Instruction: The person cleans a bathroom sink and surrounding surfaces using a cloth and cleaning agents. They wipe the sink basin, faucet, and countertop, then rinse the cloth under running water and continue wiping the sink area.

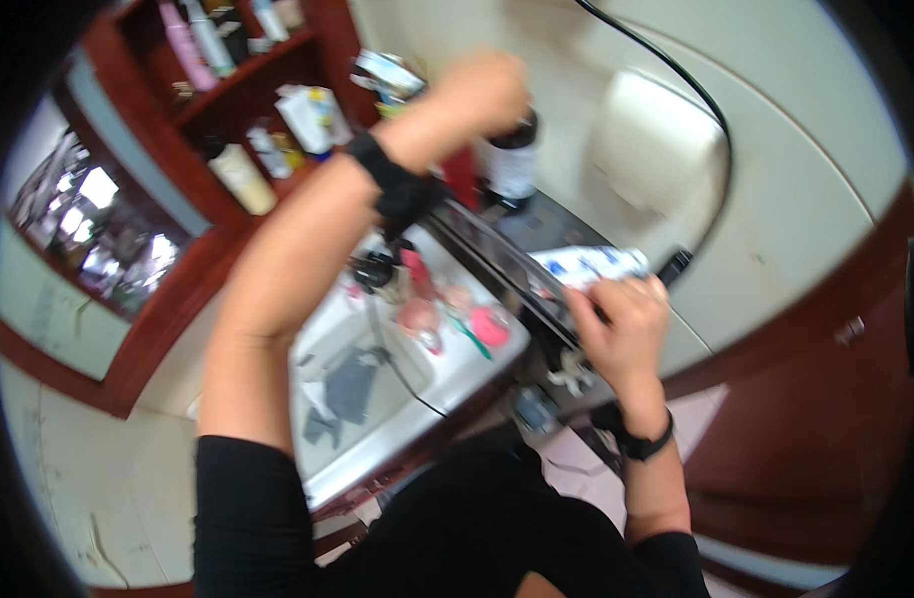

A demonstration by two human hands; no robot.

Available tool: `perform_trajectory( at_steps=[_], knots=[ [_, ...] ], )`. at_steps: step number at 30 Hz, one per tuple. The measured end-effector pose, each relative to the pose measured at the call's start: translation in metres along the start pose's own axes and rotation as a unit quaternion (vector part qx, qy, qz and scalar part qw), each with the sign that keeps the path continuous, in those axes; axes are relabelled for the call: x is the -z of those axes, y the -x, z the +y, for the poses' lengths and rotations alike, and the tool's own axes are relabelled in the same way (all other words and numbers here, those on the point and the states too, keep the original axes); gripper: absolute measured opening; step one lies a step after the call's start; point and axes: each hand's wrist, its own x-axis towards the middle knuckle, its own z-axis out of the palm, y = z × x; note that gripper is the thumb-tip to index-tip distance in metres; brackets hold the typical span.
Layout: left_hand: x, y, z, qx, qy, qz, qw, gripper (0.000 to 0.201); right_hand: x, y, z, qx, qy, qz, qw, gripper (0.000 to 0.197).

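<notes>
My left hand [492,92] is stretched far forward, blurred by motion, its fingers curled closed. Just beneath it stands a dark bottle with a white label [512,169]; whether the hand touches it is unclear. My right hand [624,324] is closed at the near end of a dark shelf with a metal edge [497,249], and what its fingers hold is hidden. A white and blue tube-shaped pack [589,263] lies on the shelf beside those fingers. Close to the knuckles is a black connector [674,267] on the end of a black cable [728,164].
Below the left forearm is a white sink [417,374] with grey cloths [349,387] inside. Pink cups [418,317] and a green toothbrush [473,339] sit on its rim. A red-brown cabinet [203,105] holds bottles at the left. A white box [658,138] hangs on the wall.
</notes>
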Motion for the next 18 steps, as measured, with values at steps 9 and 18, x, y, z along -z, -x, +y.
perform_trajectory(
  at_steps=[9, 18],
  knots=[
    [0.031, 0.042, -0.005, -0.045, 0.052, 0.22, 0.973, 0.029, 0.004, 0.0, -0.008, -0.012, -0.008, 0.0, 1.0, 0.032],
    [-0.013, 0.194, -0.036, 0.12, 0.195, 0.307, 0.924, 0.018, 0.004, -0.001, 0.0, -0.001, -0.002, 0.007, 1.0, 0.03]
  ],
)
